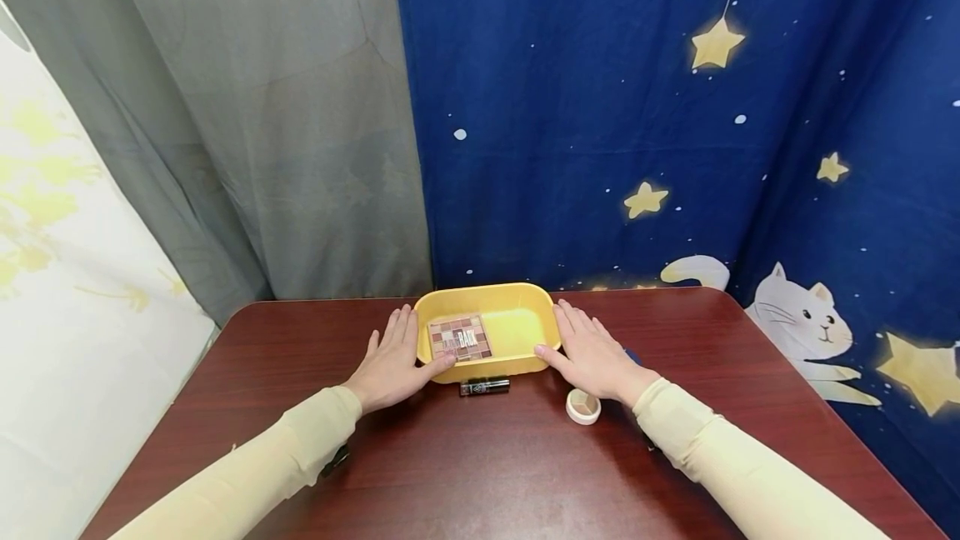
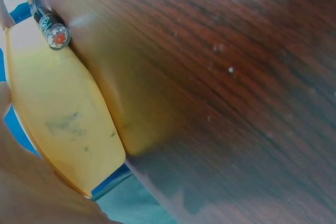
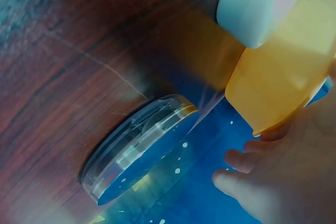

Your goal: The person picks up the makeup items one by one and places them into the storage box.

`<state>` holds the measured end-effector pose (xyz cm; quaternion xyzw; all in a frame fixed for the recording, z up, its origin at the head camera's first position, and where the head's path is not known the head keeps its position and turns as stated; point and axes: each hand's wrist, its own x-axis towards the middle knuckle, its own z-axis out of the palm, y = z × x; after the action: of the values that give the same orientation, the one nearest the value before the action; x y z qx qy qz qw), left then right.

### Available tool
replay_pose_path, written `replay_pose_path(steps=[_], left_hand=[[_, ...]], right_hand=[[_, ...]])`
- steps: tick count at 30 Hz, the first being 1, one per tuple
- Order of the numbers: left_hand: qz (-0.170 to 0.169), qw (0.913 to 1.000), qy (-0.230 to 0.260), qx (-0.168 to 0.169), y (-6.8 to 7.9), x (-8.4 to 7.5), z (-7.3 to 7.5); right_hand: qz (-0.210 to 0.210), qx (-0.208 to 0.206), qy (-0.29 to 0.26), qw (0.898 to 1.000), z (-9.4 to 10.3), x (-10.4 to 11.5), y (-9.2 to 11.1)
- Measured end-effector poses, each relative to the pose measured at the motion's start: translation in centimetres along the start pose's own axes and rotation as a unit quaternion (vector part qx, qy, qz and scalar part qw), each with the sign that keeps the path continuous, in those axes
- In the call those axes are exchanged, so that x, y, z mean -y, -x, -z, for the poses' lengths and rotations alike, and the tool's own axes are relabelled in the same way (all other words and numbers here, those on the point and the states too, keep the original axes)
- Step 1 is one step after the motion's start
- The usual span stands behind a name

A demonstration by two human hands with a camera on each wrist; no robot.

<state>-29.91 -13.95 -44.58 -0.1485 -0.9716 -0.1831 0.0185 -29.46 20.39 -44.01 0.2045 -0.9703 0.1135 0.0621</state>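
A yellow tray (image 1: pixel 517 367) stands near the far edge of the table, with a checkered eyeshadow palette (image 1: pixel 461 338) inside on its left. My left hand (image 1: pixel 390 367) rests against the tray's left end, fingers extended and thumb at the front rim. On the right end, my right hand (image 1: pixel 596 361) touches in the same manner, fingers straight. Just in front of the tray lies a black cosmetic tube (image 1: pixel 484 387), its clear, reddish end (image 2: pixel 59 39) showing in the left wrist view. A round white-rimmed pot with beige sections (image 1: pixel 583 407) sits near my right wrist.
In the right wrist view, a clear-sided round compact (image 3: pixel 142 150) sits on the table beyond the right hand. A black item (image 1: pixel 335 461) is partly hidden by the left sleeve, another dark item (image 1: pixel 650 442) by the right sleeve. Curtains (image 1: pixel 525 148) hang behind the table.
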Motion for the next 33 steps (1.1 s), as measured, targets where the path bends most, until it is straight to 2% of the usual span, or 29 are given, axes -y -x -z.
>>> replay_pose_path(steps=[7,17,33], left_hand=[[0.010,0.9999,0.003,0.008,0.0,-0.2,0.1],[0.010,0.9999,0.001,0.005,-0.1,-0.3,0.3],[0.007,0.9999,-0.006,0.012,0.0,-0.4,0.6]], right_hand=[[0.007,-0.004,0.003,1.000,0.1,-0.2,0.1],[0.024,-0.024,-0.002,0.999,1.8,0.1,0.4],[0.052,-0.042,0.004,0.998,2.7,0.3,4.1]])
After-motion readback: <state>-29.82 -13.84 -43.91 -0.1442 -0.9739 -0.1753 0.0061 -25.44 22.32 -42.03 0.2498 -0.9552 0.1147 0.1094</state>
